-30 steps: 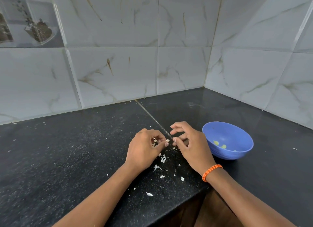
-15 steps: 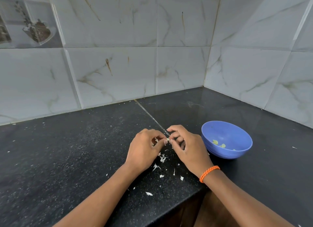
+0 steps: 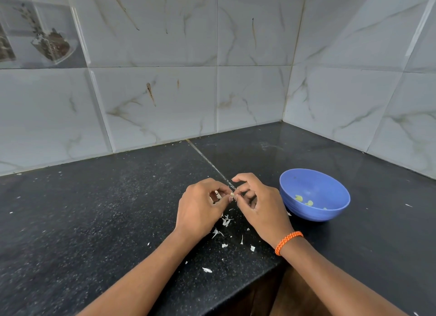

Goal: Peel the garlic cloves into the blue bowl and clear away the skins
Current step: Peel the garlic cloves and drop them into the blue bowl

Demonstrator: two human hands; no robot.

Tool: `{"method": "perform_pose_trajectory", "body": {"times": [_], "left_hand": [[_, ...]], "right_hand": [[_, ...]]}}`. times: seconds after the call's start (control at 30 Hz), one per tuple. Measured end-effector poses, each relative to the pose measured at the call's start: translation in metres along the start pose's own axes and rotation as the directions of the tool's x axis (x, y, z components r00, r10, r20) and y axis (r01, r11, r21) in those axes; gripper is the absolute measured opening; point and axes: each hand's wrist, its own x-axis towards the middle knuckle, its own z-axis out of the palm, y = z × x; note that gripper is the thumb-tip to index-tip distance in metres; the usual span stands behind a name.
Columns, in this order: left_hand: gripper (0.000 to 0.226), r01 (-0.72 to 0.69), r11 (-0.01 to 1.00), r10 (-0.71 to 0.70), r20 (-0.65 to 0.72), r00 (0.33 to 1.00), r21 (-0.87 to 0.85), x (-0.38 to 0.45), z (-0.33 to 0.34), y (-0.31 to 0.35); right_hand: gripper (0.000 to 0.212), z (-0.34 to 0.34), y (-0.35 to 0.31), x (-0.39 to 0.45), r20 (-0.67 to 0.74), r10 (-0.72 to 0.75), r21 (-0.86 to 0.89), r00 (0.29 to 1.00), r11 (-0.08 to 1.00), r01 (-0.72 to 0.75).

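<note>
Both hands pinch 1 garlic clove point(image 3: 232, 194): left hand point(image 3: 200, 207) steadies, right hand point(image 3: 262, 204) strips. Drop skins point(image 3: 225, 221) on the bench point(image 3: 94, 221), then release the clove into the blue bowl point(image 3: 330, 212).

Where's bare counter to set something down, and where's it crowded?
Bare: the black counter left of the left hand, up to the tiled wall, and the corner stretch behind the blue bowl. Crowded: both hands pinch a garlic clove mid-counter, the right hand close beside the bowl, and skins litter the counter below them, toward the front edge.
</note>
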Motion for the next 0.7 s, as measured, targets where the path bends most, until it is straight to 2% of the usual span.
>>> {"method": "perform_pose_trajectory", "body": {"times": [0.47, 0.7], "left_hand": [[0.009, 0.027, 1.000, -0.027, -0.020, 0.999, 0.008, -0.0003, 0.0007, 0.0007], [0.007, 0.032, 0.999, -0.032, -0.012, 0.999, -0.016, 0.0001, 0.0005, 0.0012]], "right_hand": [[0.037, 0.0038, -0.0033, -0.0009, -0.009, -0.057, 0.006, 0.998, 0.998, 0.058], [0.024, 0.0039, -0.0018, -0.0008, -0.015, -0.099, 0.014, 0.995, 0.995, 0.099]]}}
